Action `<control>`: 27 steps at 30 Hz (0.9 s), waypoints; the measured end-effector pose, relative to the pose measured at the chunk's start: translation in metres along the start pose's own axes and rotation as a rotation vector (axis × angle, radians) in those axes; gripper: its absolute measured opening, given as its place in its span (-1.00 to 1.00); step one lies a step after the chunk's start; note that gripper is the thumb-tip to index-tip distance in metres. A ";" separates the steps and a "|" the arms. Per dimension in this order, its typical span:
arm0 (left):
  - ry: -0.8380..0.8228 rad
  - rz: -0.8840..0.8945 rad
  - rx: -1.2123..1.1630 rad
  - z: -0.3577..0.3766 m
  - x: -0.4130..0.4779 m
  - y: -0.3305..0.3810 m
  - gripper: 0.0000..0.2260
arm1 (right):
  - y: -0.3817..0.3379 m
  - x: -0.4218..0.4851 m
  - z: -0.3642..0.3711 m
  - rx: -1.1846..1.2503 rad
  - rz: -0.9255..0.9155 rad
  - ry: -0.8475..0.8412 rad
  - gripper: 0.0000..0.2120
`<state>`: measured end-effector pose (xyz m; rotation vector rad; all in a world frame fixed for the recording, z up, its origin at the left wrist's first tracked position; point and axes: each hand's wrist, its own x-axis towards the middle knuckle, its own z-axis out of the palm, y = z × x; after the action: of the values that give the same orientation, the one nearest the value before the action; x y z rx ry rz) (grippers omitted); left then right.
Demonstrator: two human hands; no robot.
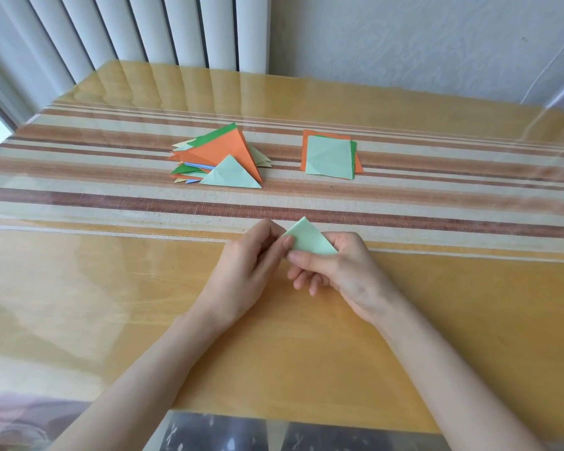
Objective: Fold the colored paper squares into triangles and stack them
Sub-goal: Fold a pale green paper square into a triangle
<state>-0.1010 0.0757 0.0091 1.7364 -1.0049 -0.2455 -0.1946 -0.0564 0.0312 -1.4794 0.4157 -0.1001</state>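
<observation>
Holds a pale green folded triangle (310, 239) just above the near table (111, 288), apex pointing away, long edge running left to right. Pinches its left corner with the left hand (251, 265); grips its right corner with the right hand (342, 271), fingers curled.

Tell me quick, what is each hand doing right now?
Left hand: pinching the folded light green paper.
Right hand: holding the same paper.

No readable txt, labels, brands or nos. anywhere – papers, desk cloth, wall all unmarked.
</observation>
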 end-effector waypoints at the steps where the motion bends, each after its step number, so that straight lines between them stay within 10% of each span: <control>1: -0.007 0.000 0.009 -0.001 0.000 -0.001 -0.85 | -0.001 0.000 -0.001 -0.027 0.000 -0.002 -0.96; 19: 0.019 -0.267 -0.271 -0.069 0.019 -0.009 -0.91 | -0.021 0.020 0.005 -0.105 -0.035 0.052 -0.89; 27: 0.309 -0.359 0.452 -0.081 0.078 -0.053 -0.77 | -0.016 0.104 0.040 -0.685 -0.119 0.508 -0.81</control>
<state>0.0229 0.0789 0.0204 2.2823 -0.5410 0.0321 -0.0819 -0.0530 0.0264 -2.1584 0.8267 -0.4707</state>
